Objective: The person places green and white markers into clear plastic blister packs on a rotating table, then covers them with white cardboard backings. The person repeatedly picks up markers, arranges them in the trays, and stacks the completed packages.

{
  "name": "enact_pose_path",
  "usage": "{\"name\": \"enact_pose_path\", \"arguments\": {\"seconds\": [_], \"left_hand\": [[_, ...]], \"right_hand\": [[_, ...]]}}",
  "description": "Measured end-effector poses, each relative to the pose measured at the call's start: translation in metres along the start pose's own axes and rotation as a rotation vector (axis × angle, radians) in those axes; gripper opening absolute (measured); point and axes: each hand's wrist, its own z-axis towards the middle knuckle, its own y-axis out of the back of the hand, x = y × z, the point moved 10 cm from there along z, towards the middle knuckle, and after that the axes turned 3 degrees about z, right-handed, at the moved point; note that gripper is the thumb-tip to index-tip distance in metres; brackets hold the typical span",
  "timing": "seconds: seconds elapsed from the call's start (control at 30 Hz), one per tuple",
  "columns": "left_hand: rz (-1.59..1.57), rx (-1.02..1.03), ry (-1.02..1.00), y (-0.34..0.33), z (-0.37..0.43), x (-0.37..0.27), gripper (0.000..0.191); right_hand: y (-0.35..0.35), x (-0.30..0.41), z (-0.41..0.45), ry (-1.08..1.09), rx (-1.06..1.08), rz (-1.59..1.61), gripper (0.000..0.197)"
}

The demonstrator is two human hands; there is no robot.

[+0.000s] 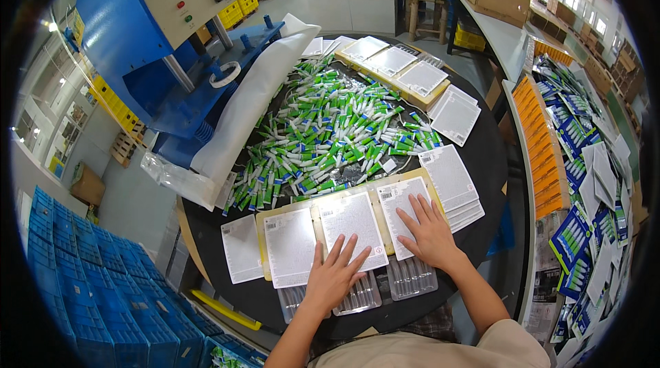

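My left hand (335, 275) lies spread, palm down, across the lower edges of two printed backing cards (348, 223) on a yellow fixture frame (261, 244). With fingers apart, my right hand (425, 231) rests on the card (399, 208) at the frame's right end. Neither hand grips anything. Clear plastic blister trays (411, 279) lie along the near side of the frame. Behind it spreads a heap of small green and white tubes (330, 126). A stack of cards (454, 182) sits right of the frame, and a single card (241, 249) lies at its left.
A second yellow frame (430, 100) with cards stands at the far side of the black round table (479, 162). A blue press (180, 105) stands at the left, with white sheeting (247, 95) beside it. Packed cards (572, 244) are piled at the right; blue crates (98, 285) stand lower left.
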Motion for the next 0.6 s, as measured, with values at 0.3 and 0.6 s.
{"name": "enact_pose_path", "arguments": {"seconds": [0.3,0.6], "left_hand": [[-0.066,-0.001,0.001,0.003,0.000,-0.001,0.065],[-0.175,-0.130,0.116,0.030,-0.009,0.018,0.072]], "right_hand": [[-0.011,-0.006,0.006,0.036,-0.043,-0.085,0.059],[0.008,-0.050,0.022,-0.218,-0.312,0.284,0.049]]}}
